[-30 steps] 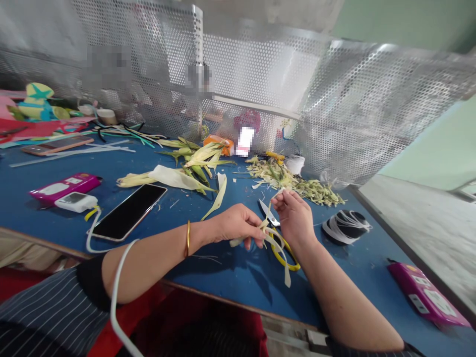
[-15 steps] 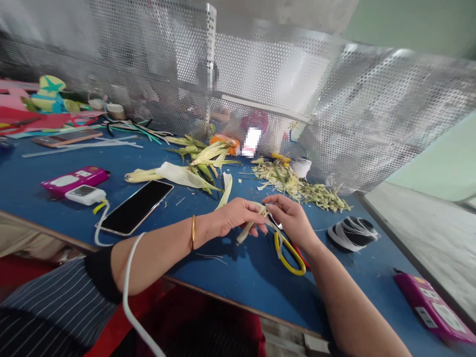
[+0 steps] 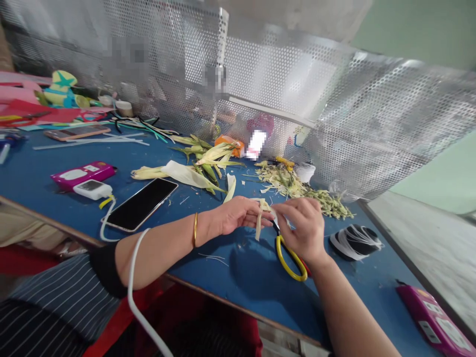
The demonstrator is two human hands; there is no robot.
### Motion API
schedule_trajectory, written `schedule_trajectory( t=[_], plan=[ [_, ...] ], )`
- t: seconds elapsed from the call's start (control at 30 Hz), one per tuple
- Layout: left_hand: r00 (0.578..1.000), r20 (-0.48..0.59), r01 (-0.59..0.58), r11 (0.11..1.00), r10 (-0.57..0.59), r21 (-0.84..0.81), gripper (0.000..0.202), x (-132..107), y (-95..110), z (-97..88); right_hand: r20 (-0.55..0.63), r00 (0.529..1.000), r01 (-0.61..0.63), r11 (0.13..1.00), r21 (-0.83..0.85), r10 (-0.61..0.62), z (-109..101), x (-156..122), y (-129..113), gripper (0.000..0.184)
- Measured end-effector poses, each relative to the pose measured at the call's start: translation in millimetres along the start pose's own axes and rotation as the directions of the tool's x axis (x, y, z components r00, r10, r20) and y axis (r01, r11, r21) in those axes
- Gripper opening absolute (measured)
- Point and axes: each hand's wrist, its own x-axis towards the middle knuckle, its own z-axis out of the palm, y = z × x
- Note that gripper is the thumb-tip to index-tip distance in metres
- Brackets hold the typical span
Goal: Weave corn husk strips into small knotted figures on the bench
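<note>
The scissors (image 3: pixel 281 259) lie on the desk (image 3: pixel 223 277), partly under the right hand (image 3: pixel 303 225). A husk strip (image 3: pixel 258 228) is in the left hand (image 3: pixel 240 216). The big phone (image 3: pixel 141 204) is to the left, the spool (image 3: pixel 355 242) to the right. Behind the hands are husk leaves (image 3: pixel 188 177) and scraps (image 3: pixel 293 184), then the mesh wall (image 3: pixel 267 64).

Scissors (image 3: pixel 281 259) — red handle (image 3: pixel 308 269) mostly hidden behind right hand (image 3: pixel 305 229).
</note>
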Motion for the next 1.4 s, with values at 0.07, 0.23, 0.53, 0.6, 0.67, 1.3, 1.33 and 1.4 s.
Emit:
schedule_trajectory(
  t=[0.07, 0.23, 0.53, 0.6, 0.67, 1.3, 1.33, 1.4],
  plan=[
    [0.999, -0.034, -0.031, 0.999, 0.03, -0.011, 0.015, 1.5, -0.5, -1.5, 0.142, 0.978, 0.158, 0.987, -0.018, -0.154, -0.8, 2.4, -6.0, 0.022],
    [0.991, -0.096, -0.089, 0.996, 0.089, 0.009, 0.016, 2.7, -2.7, -3.0, 0.283, 0.93, 0.268, 0.96, -0.079, -0.236, 8.8, 0.9, -14.0, 0.021],
    [0.993, -0.087, -0.081, 0.995, 0.085, 0.05, 0.02, 1.2, -0.8, -4.4, 0.199, 0.93, 0.3, 0.951, 0.072, -0.309, 5.6, -1.2, -26.7, 0.025],
    [0.994, -0.079, -0.077, 0.995, 0.082, 0.058, 0.02, 1.5, -0.9, -5.8, 0.18, 0.927, 0.318, 0.944, 0.082, -0.328, 4.4, -0.2, -31.2, 0.026],
    [0.994, -0.079, -0.073, 0.995, 0.079, 0.07, 0.017, 1.6, -1.3, -6.5, 0.149, 0.925, 0.338, 0.936, 0.098, -0.349, 4.0, 0.5, -34.6, 0.024],
    [0.99, -0.106, -0.078, 0.988, 0.092, 0.134, 0.016, -2.7, 10.3, -3.1, 0.427, 0.759, -0.625, 0.734, 0.265, 0.492, 16.0, -4.6, -4.3, 0.031],
    [0.989, -0.111, -0.082, 0.986, 0.099, 0.146, 0.017, -3.4, 10.0, -2.2, 0.436, 0.747, -0.642, 0.715, 0.276, 0.502, 15.4, -4.0, -6.0, 0.033],
    [0.984, -0.128, -0.097, 0.979, 0.121, 0.179, 0.018, -4.3, 8.8, -0.2, 0.443, 0.738, -0.654, 0.701, 0.285, 0.508, 13.9, -3.1, -9.2, 0.033]
  ],
)
